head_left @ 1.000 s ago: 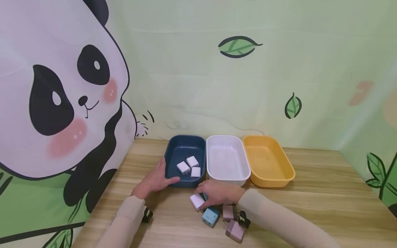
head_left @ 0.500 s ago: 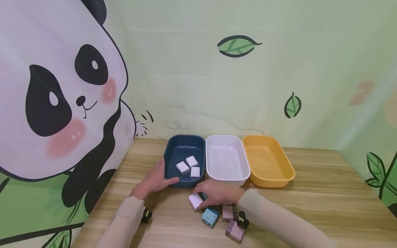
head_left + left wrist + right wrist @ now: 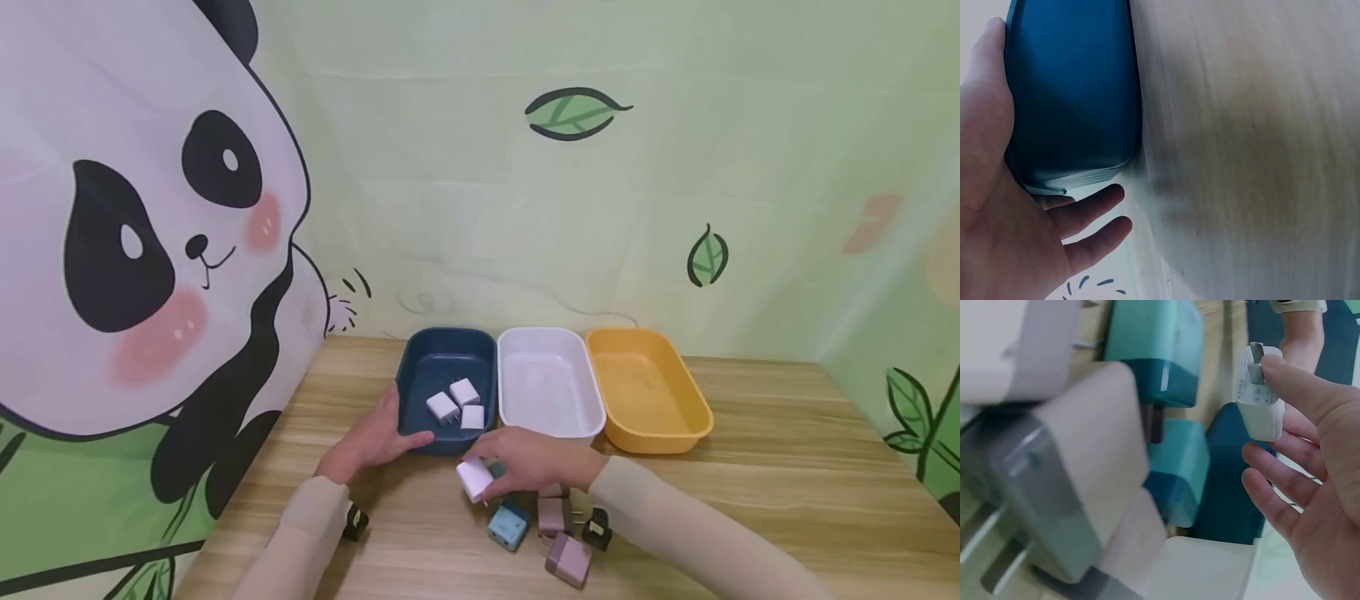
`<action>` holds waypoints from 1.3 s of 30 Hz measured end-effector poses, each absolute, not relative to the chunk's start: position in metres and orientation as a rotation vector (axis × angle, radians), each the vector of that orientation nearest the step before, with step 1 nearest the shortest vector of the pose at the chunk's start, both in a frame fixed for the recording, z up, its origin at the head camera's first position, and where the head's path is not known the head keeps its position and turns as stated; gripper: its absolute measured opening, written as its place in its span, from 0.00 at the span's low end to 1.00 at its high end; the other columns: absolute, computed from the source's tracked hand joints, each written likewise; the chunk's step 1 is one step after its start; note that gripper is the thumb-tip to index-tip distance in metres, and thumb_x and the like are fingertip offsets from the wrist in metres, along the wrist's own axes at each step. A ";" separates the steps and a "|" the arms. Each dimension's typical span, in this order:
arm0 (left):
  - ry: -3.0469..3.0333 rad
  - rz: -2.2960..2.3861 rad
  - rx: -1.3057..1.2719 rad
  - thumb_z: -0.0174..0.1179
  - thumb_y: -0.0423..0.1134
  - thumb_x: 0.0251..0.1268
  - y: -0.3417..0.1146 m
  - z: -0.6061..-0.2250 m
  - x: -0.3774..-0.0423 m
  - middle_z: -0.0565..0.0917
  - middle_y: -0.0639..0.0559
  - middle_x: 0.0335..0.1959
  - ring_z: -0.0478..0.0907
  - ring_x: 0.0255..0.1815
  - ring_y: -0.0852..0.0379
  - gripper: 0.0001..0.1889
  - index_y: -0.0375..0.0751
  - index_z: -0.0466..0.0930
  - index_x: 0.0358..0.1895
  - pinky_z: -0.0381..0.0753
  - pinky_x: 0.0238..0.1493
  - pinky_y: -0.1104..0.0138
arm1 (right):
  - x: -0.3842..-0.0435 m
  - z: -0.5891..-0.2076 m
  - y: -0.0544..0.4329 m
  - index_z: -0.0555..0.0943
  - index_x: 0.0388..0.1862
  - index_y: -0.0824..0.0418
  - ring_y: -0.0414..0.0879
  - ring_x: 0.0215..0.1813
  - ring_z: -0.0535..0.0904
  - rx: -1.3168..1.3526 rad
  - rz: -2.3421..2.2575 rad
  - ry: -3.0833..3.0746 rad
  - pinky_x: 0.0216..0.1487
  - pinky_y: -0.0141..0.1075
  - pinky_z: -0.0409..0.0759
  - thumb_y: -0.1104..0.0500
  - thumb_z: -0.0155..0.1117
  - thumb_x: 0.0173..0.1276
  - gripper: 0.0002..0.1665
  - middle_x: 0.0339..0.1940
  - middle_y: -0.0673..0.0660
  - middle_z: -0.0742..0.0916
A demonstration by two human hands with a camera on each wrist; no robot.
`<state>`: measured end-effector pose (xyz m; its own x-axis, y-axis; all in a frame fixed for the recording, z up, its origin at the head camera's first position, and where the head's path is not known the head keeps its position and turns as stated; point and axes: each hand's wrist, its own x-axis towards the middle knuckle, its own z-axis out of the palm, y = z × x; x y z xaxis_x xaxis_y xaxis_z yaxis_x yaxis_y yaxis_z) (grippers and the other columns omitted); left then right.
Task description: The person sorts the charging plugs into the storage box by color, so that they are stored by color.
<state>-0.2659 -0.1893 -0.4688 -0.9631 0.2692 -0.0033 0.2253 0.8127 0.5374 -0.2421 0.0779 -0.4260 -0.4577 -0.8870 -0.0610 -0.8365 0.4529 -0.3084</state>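
My right hand (image 3: pixel 528 457) pinches a white USB wall charger (image 3: pixel 474 479) between thumb and fingers, in front of the blue tray (image 3: pixel 442 362). In the right wrist view the thumb presses beside the charger's (image 3: pixel 1259 394) metal prongs, and the other fingers stay loosely spread. Around the blue tray's near left corner lies my left hand (image 3: pixel 378 433), thumb at the front rim and fingers along the side wall. In the left wrist view that hand's fingers (image 3: pixel 1094 209) extend fairly straight past the tray wall (image 3: pixel 1075 94). Several white chargers (image 3: pixel 465 391) lie inside the blue tray.
A white tray (image 3: pixel 547 375) and a yellow tray (image 3: pixel 645 392) stand in a row right of the blue one. Below the right hand lie turquoise chargers (image 3: pixel 508 527), one partly hidden, and several pinkish-purple chargers (image 3: pixel 568 560). A panda-print backdrop (image 3: pixel 480 208) rises behind the table.
The right hand has risen slightly with the white charger, away from the viewer, uncovering more of the turquoise and purple chargers under it. The left hand and trays stay in place.
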 end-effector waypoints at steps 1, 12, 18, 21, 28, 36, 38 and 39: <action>2.911 0.840 0.393 0.62 0.61 0.56 -0.189 -0.468 -0.266 0.43 0.27 0.72 0.50 0.71 0.35 0.59 0.23 0.32 0.71 0.56 0.67 0.48 | -0.241 -0.424 0.078 0.79 0.57 0.56 0.39 0.49 0.78 -1.498 -0.367 2.488 0.51 0.27 0.73 0.44 0.69 0.59 0.30 0.51 0.48 0.83; 2.904 0.849 0.388 0.62 0.60 0.56 -0.190 -0.467 -0.265 0.43 0.28 0.73 0.49 0.71 0.35 0.59 0.23 0.33 0.71 0.55 0.67 0.48 | -0.246 -0.406 0.081 0.79 0.56 0.55 0.42 0.42 0.78 -1.367 -0.574 2.536 0.42 0.27 0.76 0.49 0.73 0.55 0.29 0.46 0.46 0.83; 2.898 0.838 0.372 0.62 0.61 0.56 -0.192 -0.468 -0.266 0.42 0.29 0.73 0.49 0.72 0.36 0.60 0.24 0.33 0.72 0.55 0.68 0.49 | -0.255 -0.403 0.082 0.77 0.58 0.58 0.46 0.42 0.79 -1.253 -0.675 2.585 0.42 0.29 0.76 0.52 0.74 0.55 0.31 0.44 0.48 0.82; 2.894 0.834 0.376 0.62 0.62 0.55 -0.192 -0.469 -0.266 0.42 0.29 0.73 0.49 0.72 0.36 0.61 0.24 0.32 0.72 0.55 0.68 0.49 | -0.261 -0.402 0.081 0.77 0.59 0.61 0.46 0.41 0.79 -1.253 -0.699 2.593 0.42 0.30 0.78 0.55 0.74 0.56 0.32 0.44 0.51 0.83; 2.885 0.848 0.359 0.63 0.63 0.53 -0.193 -0.469 -0.265 0.42 0.30 0.73 0.49 0.72 0.37 0.61 0.25 0.32 0.72 0.55 0.68 0.49 | -0.277 -0.405 0.074 0.77 0.58 0.62 0.43 0.40 0.78 -1.294 -0.690 2.607 0.43 0.32 0.79 0.57 0.73 0.57 0.29 0.46 0.53 0.82; 2.867 0.874 0.361 0.63 0.64 0.52 -0.194 -0.469 -0.264 0.42 0.30 0.74 0.51 0.71 0.38 0.62 0.27 0.32 0.72 0.56 0.67 0.49 | -0.288 -0.402 0.060 0.77 0.58 0.64 0.53 0.42 0.81 -1.254 -0.703 2.607 0.44 0.36 0.80 0.58 0.71 0.59 0.29 0.46 0.57 0.82; 2.864 0.869 0.357 0.62 0.66 0.51 -0.194 -0.469 -0.265 0.42 0.32 0.74 0.51 0.71 0.38 0.64 0.28 0.31 0.73 0.56 0.67 0.50 | -0.291 -0.403 0.057 0.78 0.58 0.62 0.51 0.42 0.80 -1.249 -0.683 2.635 0.43 0.33 0.78 0.55 0.71 0.59 0.28 0.46 0.55 0.83; 2.860 0.866 0.350 0.62 0.67 0.50 -0.194 -0.469 -0.265 0.42 0.32 0.74 0.50 0.72 0.38 0.64 0.28 0.31 0.73 0.56 0.67 0.50 | -0.292 -0.403 0.054 0.78 0.58 0.61 0.49 0.42 0.80 -1.244 -0.667 2.651 0.42 0.32 0.78 0.54 0.71 0.59 0.28 0.46 0.54 0.83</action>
<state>-0.2650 -0.1943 -0.4692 -0.9641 0.2587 -0.0596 0.1822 0.8081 0.5602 -0.2922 0.0543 -0.4033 -0.6490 -0.7582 0.0621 -0.6973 0.5602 -0.4472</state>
